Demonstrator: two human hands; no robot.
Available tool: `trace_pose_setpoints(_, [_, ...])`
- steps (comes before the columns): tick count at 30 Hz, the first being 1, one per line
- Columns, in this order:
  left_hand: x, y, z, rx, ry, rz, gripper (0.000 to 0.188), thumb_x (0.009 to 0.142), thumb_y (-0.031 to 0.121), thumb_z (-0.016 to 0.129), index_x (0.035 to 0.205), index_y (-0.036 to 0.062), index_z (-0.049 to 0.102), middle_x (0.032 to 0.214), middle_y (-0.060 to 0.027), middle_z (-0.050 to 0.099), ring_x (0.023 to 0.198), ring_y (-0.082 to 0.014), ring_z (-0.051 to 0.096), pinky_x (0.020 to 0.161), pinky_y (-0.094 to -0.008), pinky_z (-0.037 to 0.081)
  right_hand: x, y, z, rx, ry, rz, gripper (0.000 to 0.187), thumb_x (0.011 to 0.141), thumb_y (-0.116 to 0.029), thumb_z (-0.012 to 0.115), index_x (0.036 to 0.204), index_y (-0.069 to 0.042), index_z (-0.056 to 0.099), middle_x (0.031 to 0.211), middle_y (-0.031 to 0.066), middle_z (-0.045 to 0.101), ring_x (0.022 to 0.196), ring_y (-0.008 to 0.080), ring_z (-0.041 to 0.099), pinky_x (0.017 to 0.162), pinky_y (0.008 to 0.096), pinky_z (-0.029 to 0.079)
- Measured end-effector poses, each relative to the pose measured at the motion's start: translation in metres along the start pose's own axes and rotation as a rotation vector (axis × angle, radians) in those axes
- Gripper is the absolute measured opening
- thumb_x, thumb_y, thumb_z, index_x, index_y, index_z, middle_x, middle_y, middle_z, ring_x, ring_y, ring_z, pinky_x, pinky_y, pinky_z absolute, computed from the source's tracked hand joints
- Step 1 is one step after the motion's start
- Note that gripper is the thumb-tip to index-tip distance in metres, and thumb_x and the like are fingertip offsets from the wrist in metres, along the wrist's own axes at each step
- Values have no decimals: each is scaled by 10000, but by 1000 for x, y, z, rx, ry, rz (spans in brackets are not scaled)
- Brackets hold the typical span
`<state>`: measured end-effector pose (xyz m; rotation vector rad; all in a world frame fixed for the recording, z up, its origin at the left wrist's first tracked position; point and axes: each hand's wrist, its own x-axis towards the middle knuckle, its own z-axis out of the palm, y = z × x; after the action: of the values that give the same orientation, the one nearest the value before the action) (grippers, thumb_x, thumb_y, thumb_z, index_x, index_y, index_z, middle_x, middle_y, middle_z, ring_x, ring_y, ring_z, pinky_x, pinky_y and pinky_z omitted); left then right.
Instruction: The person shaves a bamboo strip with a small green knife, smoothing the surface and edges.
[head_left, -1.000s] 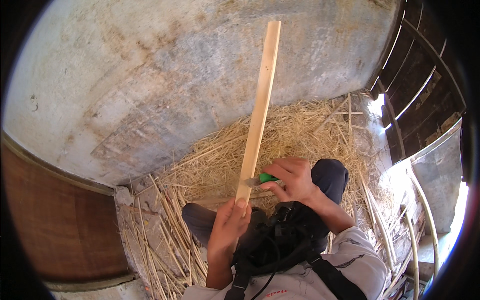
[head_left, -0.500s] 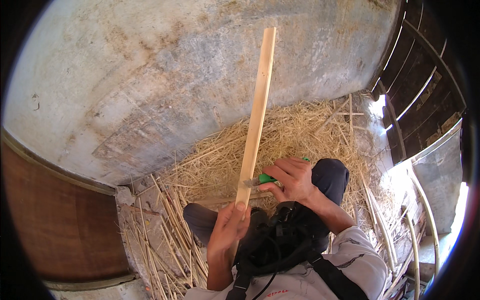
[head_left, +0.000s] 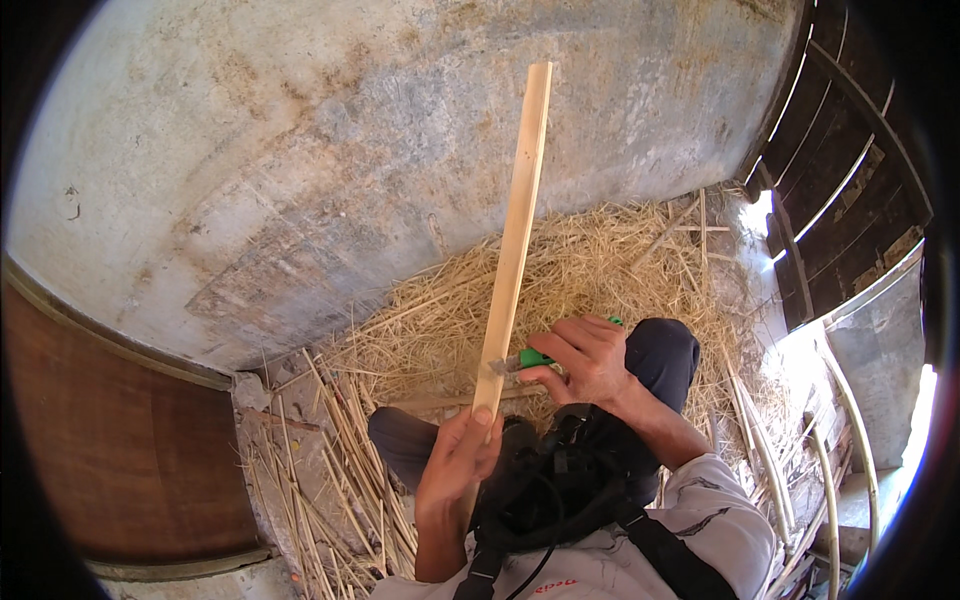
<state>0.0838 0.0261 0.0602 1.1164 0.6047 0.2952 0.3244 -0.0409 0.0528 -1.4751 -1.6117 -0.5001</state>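
Note:
A long, pale wooden strip (head_left: 516,220) slants up and away from me, its far end in front of the wall. Its lower part is gripped by my left hand (head_left: 458,458), with the thumb lying on the wood. My right hand (head_left: 585,362) is closed around a utility knife with a green handle (head_left: 534,358). The knife's short metal blade touches the strip's right side just above my left hand. Below my left hand the strip's near end is mostly hidden.
Loose straw (head_left: 600,250) covers the floor ahead, up to a stained grey wall (head_left: 330,170). Thin sticks (head_left: 350,480) lie at my left, and longer poles (head_left: 828,490) stand at the right. A brown panel (head_left: 120,430) is at the left, dark boards (head_left: 850,150) at the upper right.
The strip's far end has dipped slightly toward me. Both hands keep nearly the same place and grip, and the blade stays against the wood.

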Motion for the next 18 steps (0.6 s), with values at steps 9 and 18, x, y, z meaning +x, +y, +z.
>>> trace_pose_setpoints(9, [-1,-2,-3,-30,-2,-31,408,1171,426,463,1001,70,568,654,45,397,474,-47,335,434,-236,271,-2,3,2,-28,17,-9,362,783,-444,879,956,-150,760,688,-13,547,566,175,601,510,322,427])
trace_pose_setpoints(18, [-2,-3,-5,-31,-9,-44,383,1162,422,499,1062,66,598,681,51,459,510,-37,354,454,-234,285,-1,5,1,-49,33,2,338,806,-443,868,948,-157,758,683,-13,553,561,184,588,512,331,430])
